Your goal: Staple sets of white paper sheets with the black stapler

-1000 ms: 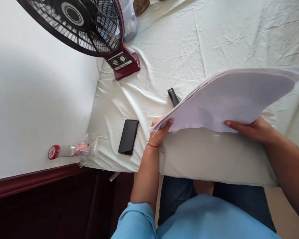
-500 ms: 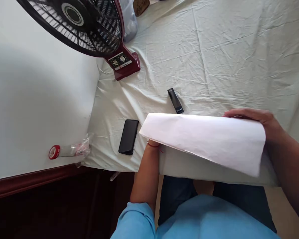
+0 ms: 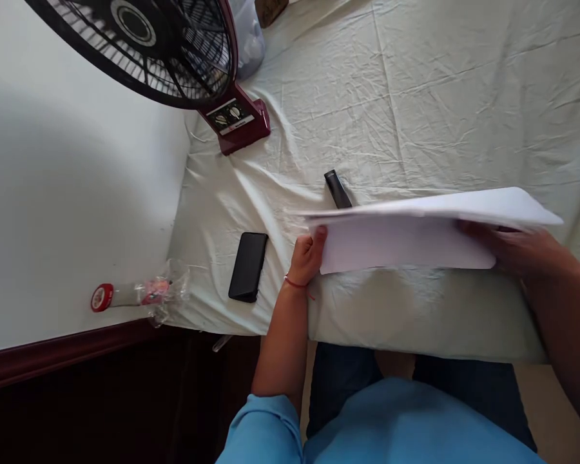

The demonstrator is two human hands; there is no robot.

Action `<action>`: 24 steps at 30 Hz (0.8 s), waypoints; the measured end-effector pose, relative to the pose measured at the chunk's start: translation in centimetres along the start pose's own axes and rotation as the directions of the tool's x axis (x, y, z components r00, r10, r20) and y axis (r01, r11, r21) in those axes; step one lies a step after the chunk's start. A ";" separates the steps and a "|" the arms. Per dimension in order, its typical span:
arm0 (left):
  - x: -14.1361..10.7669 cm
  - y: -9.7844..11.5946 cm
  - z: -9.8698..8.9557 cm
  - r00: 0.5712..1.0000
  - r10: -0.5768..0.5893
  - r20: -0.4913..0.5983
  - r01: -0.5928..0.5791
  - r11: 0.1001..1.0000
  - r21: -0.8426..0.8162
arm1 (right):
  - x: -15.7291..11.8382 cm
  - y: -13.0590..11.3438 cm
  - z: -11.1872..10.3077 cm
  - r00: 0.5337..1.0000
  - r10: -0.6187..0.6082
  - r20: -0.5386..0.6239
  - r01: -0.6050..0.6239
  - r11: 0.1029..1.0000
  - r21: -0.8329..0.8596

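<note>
White paper (image 3: 401, 241), folded or in layered sheets, is held up over the near edge of the cloth-covered table. My left hand (image 3: 307, 258), with a red string at its wrist, grips the paper's left end, thumb on the near face. At the right end my right hand (image 3: 526, 248) holds the paper, its fingers partly hidden and blurred. The upper layer is smeared by motion and spreads back toward the far side. Just behind the paper lies a small black device (image 3: 337, 188), its lower end covered.
A black phone (image 3: 248, 267) lies left of my left hand. A dark red fan (image 3: 244, 125) stands at the back left beside a translucent container (image 3: 249, 38). Near the wall is a red-capped bottle (image 3: 125, 294) in clear plastic. The tablecloth (image 3: 454, 109) is wrinkled.
The paper has tilted and its upper layer has swung away from me, baring the lower part. My left hand, hidden behind the paper before, now shows. My right hand has shifted slightly right and nearer.
</note>
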State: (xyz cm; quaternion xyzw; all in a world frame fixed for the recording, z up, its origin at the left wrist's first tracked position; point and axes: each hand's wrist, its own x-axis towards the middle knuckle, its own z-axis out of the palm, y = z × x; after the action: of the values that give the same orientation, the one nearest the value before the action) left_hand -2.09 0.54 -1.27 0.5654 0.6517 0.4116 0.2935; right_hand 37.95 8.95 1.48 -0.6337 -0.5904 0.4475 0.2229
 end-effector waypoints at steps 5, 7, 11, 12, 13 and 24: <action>-0.3 2.8 -0.3 0.967 -0.156 0.200 0.192 0.965 -0.177 | -0.7 -1.2 0.4 0.992 0.127 -0.006 -0.113 0.904 0.412; -0.3 2.9 -0.2 0.957 -0.160 0.242 0.206 0.962 -0.178 | -0.7 -1.8 0.7 0.990 0.131 -0.049 -0.092 0.874 0.477; -0.3 2.6 0.1 0.970 -0.170 0.176 0.201 0.964 -0.176 | -0.8 -2.5 1.1 0.980 0.194 -0.035 -0.145 0.831 0.537; -0.3 2.6 0.2 0.976 -0.160 0.148 0.186 0.965 -0.182 | -0.9 -2.6 1.1 0.977 0.212 -0.019 -0.168 0.822 0.544; -0.2 2.6 0.3 0.982 -0.143 0.120 0.164 0.968 -0.189 | -1.0 -2.6 0.9 0.973 0.229 -0.007 -0.188 0.818 0.544; 0.3 3.4 0.1 0.996 -0.054 0.073 0.057 0.997 -0.050 | -0.5 -1.2 -1.1 0.919 0.300 0.254 -0.362 0.898 0.250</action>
State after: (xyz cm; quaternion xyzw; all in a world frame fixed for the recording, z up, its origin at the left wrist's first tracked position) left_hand -0.36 0.95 1.63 0.5536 0.6454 0.3996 0.3425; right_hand 38.27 9.00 3.17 -0.6346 -0.4210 0.6252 0.1708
